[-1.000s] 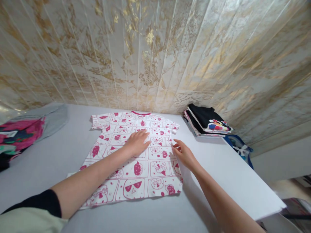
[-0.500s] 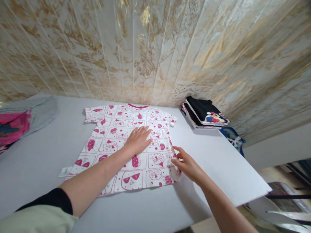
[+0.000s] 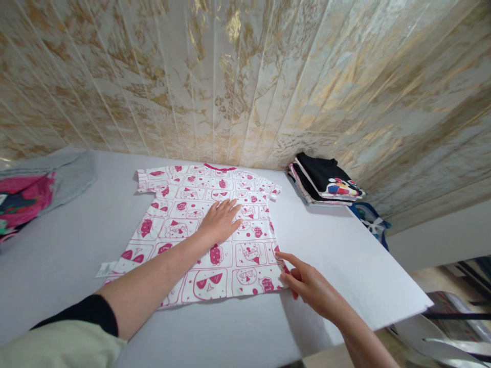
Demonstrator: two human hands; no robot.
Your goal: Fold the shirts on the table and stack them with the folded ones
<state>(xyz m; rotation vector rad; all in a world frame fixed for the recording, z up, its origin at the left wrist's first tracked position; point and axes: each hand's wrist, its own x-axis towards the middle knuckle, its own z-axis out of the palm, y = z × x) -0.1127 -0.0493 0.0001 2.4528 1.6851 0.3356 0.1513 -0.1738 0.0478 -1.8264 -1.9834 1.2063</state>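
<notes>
A white short-sleeved T-shirt [image 3: 217, 253] with a dark pink cartoon print lies spread flat, its pink-trimmed neckline toward the wall. My left hand [image 3: 220, 221] rests palm down on the middle of the shirt, fingers spread. At the shirt's lower right side edge is my right hand [image 3: 303, 278]. Its index finger is stretched out along the edge and its thumb touches near the hem corner; the other fingers are curled and partly hidden. A white label [image 3: 105, 269] sticks out from the shirt's left side.
A stack of folded clothes [image 3: 326, 179], black on top, sits at the back right of the white table [image 3: 345, 271]. Grey and pink clothing [image 3: 46, 181] lies at the left. A blue item [image 3: 372, 220] is beyond the right edge. Gold-patterned wall covering [image 3: 215, 82] rises behind.
My right hand has slid down along the shirt's right edge toward the hem corner. My left hand stays in place on the shirt. The view has shifted slightly.
</notes>
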